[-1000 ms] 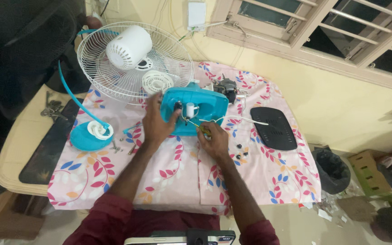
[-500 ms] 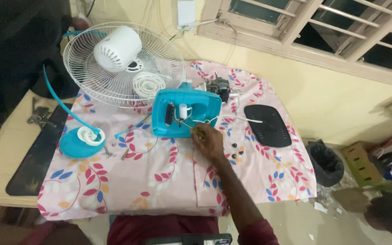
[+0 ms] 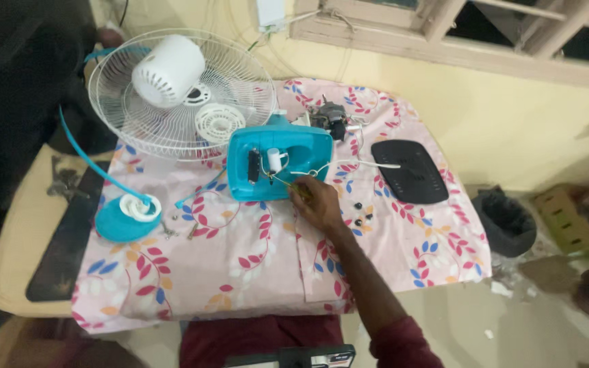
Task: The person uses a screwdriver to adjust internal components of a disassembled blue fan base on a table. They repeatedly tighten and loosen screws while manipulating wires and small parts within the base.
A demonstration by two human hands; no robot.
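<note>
While reaching across the flowery pink cloth (image 3: 240,272), the right hand (image 3: 318,201) rests at the near edge of the open blue fan housing (image 3: 279,163); fingers curled in close, pinched on something thin and yellowish near the wires; too small to tell just what; knuckles up, wrist bent a little, arm in a dark red sleeve (image 3: 403,341) running back toward the bottom edge.

No left hand in view.

Lying flat on the cloth, in the middle of the table, open side up, the blue housing; inside it, a small white part (image 3: 275,160) and a dark part (image 3: 253,167) standing side by side, thin wires running from them toward the pinching fingers; a white cable (image 3: 369,163) leading out to the right.

Just behind the housing, a grey fan motor (image 3: 332,119), touching or nearly touching its far edge; to the right, well apart from the hand, a flat black oval cover (image 3: 410,170); between that cover and the hand, a few small dark knobs (image 3: 363,218) scattered on the cloth.

To the left and behind, a big white wire fan guard (image 3: 172,129) with a white round cap (image 3: 168,68) sitting on it and a small white ribbed disc (image 3: 219,123) near its edge; nearer the left side, a round blue base (image 3: 121,221) with a white ring on top and a thin blue curved strip (image 3: 83,157) rising from it; some screws (image 3: 172,232) just beside it.

On the floor to the right, a dark bin (image 3: 509,221).
</note>
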